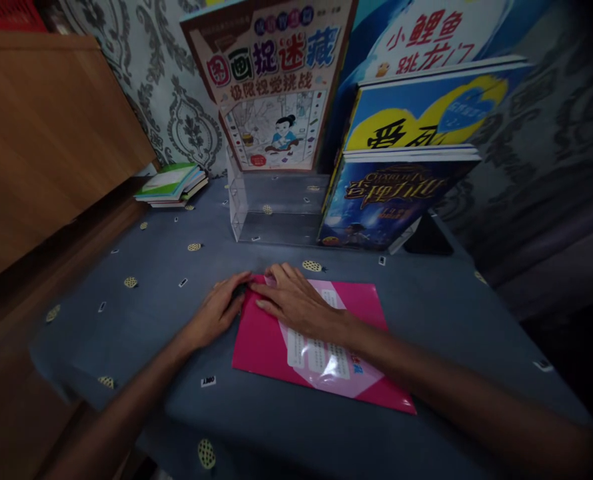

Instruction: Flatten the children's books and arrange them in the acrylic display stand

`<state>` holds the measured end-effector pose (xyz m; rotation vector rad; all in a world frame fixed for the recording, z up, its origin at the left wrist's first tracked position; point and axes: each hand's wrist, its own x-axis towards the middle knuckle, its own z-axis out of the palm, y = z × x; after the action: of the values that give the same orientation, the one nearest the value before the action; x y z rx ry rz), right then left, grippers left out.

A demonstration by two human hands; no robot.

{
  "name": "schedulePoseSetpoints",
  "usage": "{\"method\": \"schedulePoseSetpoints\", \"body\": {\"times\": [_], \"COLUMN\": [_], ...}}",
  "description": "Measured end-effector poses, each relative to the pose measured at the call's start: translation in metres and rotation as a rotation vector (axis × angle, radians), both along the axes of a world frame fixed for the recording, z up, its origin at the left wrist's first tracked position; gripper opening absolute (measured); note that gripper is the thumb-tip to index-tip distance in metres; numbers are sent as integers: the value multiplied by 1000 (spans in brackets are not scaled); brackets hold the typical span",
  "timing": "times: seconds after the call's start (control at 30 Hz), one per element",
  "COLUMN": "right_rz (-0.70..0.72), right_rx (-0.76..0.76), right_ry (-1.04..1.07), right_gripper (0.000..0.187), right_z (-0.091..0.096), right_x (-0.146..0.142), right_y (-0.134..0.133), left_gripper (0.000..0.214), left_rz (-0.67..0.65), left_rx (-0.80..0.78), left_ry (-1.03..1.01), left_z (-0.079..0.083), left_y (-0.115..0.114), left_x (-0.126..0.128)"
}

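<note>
A thin pink book (261, 347) with a pale diamond-shaped panel of text lies flat on the grey patterned tablecloth (166, 267). My right hand (294, 300) rests palm down on the book's upper left part, fingers stretched out. My left hand (221, 310) lies at the book's left edge near its top corner, fingertips curled against the edge. Whether those fingers pinch the cover is unclear.
A clear plastic book stand (256, 213) stands behind the pink book with upright picture books: a brown-bordered one (271, 87), blue ones (386, 200) to the right. A small stack of thin books (171, 183) lies at the back left. A wooden panel (41, 140) flanks the left.
</note>
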<state>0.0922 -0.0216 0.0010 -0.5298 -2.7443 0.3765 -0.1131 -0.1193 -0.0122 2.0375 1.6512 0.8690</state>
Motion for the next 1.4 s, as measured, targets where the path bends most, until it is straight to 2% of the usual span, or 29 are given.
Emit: {"method": "schedulePoseSetpoints", "body": {"times": [0.13,0.33,0.57,0.73,0.87,1.0,1.1,1.27,1.4], "right_rz": [-23,-100,-148,-163,-192,-199,-199,-200,-186], "right_rx": [8,68,136,154,145,150,153,88,49], "right_ry": [-19,-41,-72,-113,-92,-81,-77,-58,-38], "right_gripper": [37,30,29,29,27,27,29,29,33], "right_z": [0,-4,-2,0,-1,-3,-3,0,0], "right_x": [0,0,-2,12,27,31,29,34,50], "right_y": [0,0,-3,-5,-9,-12,-11,-13,-17], "left_gripper": [48,49,54,44,35,41,42,34,39], "left_rz": [25,-16,-68,-65,-16,2,-10,32,36], "left_rx": [17,79,98,148,64,81,72,-36,-59], "left_ry": [130,280,579,733,847,880,847,892,949], "left_z": [-5,-6,-6,10,25,23,20,31,38], "left_y": [-1,0,2,8,12,15,18,23,24], "left_x": [3,9,11,23,48,72,80,87,95]}}
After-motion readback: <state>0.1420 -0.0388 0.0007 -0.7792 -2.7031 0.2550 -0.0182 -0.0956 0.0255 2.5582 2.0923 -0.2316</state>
